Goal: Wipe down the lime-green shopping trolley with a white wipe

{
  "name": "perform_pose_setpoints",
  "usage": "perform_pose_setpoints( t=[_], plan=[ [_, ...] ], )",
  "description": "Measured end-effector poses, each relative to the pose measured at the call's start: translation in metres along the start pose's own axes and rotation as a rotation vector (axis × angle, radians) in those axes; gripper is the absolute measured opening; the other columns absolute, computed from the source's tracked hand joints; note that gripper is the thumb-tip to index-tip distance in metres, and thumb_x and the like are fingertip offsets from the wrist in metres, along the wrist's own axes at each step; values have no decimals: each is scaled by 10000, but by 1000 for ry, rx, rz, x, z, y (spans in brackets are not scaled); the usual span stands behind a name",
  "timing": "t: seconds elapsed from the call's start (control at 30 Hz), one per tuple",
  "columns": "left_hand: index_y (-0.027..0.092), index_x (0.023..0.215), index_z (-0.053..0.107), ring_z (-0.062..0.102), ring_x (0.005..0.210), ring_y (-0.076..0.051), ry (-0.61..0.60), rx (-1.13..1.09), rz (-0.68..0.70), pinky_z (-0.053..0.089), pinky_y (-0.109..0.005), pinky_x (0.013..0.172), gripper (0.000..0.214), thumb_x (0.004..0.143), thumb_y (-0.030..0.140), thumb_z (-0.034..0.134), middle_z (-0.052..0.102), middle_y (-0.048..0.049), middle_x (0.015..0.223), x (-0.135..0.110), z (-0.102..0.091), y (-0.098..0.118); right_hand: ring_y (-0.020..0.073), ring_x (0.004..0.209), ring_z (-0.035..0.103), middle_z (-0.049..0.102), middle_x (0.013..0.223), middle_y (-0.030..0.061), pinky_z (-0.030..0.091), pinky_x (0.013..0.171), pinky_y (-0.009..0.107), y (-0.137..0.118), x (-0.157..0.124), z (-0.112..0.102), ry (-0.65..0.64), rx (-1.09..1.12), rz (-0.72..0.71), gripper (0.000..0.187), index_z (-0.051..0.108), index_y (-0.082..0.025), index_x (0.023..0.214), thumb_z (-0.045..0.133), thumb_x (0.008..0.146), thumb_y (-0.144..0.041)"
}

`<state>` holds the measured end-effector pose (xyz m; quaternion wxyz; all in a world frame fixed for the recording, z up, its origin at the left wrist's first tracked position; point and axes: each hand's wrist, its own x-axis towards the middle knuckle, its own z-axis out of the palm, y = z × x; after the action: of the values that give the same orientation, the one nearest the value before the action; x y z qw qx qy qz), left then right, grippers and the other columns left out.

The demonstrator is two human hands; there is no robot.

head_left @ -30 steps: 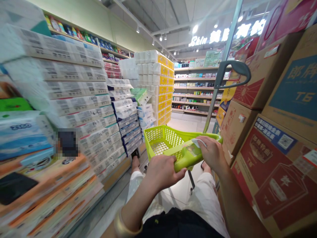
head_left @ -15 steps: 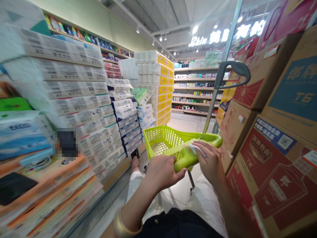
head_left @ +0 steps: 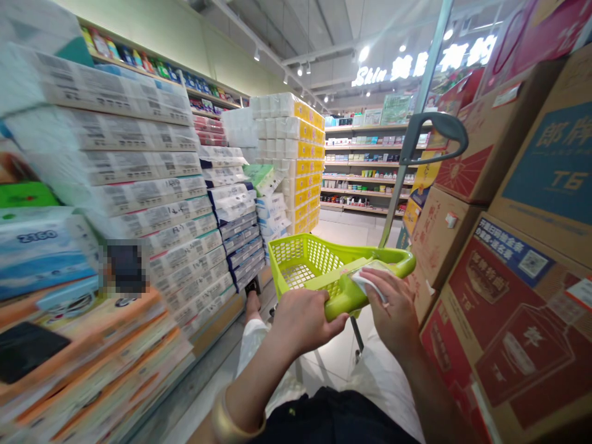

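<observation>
Two hands, then: what is each one on?

My left hand (head_left: 305, 320) is closed tight around the near rim of the basket (head_left: 319, 262), with fingers and thumb clamped on the green plastic. My right hand (head_left: 393, 308) sits just beside it on the same rim. Its fingers are pressed together and lie flat on a wipe (head_left: 367, 285), pinning that folded white piece against the basket's near right corner.

And the basket itself, anything in it?

It is green lattice plastic, out in front of my knees. Inside it I see only its own mesh floor and walls. A grey handle (head_left: 439, 132) stands high above the basket's right side on a slanted pole (head_left: 393, 209).

What lies around it?

On my left wrist, nearer to me than the basket, there is a gold bangle (head_left: 235, 419). Below the basket my foot (head_left: 252, 299) rests on the pale floor. Left of the basket, tissue packs (head_left: 139, 185) are stacked in tall layers. Beyond the basket stands a white and yellow stack (head_left: 296, 154) of paper rolls. Close on the basket's right are cardboard boxes (head_left: 509, 277), red and brown. They are shut, so I cannot tell what they hold. Far beyond the basket, store shelves (head_left: 365, 179) carry small goods too distant to make out.
</observation>
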<state>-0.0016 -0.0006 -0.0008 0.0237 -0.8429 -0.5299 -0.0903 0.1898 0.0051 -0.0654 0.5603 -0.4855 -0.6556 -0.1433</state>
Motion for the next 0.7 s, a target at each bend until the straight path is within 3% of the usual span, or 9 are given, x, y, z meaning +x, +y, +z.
perform_pose_setpoints(
  t=[0.1, 0.17, 0.37, 0.57, 0.7],
  plan=[
    [225, 918, 724, 724, 882, -318, 5, -13, -3, 513, -380, 751, 501, 831, 645, 465, 769, -99, 858, -1, 0, 0, 217, 1101, 653, 743, 1132, 9, 401, 1007, 409, -22, -8, 3, -98, 65, -99, 210, 710, -294, 1088, 548, 954, -283],
    [224, 922, 724, 723, 884, -316, 4, -15, -6, 511, -379, 756, 497, 833, 641, 467, 769, -101, 859, -1, -1, 0, 220, 1110, 650, 740, 1139, 12, 390, 1015, 418, -24, -8, 2, -105, 57, -82, 215, 709, -290, 1087, 535, 961, -276],
    [212, 937, 723, 716, 890, -330, -11, -9, -6, 504, -390, 759, 520, 831, 653, 468, 765, -111, 874, -1, -4, 2, 256, 1020, 675, 756, 1057, 59, 438, 985, 459, 3, 1, -4, 88, -4, 71, 237, 742, -252, 989, 528, 961, -351],
    [221, 916, 724, 717, 887, -308, 4, -20, -10, 505, -367, 762, 487, 841, 631, 471, 765, -103, 860, -2, -3, 2, 232, 1118, 646, 739, 1127, 16, 396, 1011, 440, -25, -13, 0, -81, 70, -128, 209, 704, -307, 1084, 563, 942, -246],
    [213, 930, 722, 718, 887, -322, -13, -10, -10, 504, -380, 758, 510, 837, 644, 465, 765, -112, 874, -2, -3, 2, 225, 1096, 654, 739, 1122, 21, 371, 1016, 441, -20, -12, 0, -72, 58, -102, 198, 700, -287, 1076, 548, 957, -247]
  ],
)
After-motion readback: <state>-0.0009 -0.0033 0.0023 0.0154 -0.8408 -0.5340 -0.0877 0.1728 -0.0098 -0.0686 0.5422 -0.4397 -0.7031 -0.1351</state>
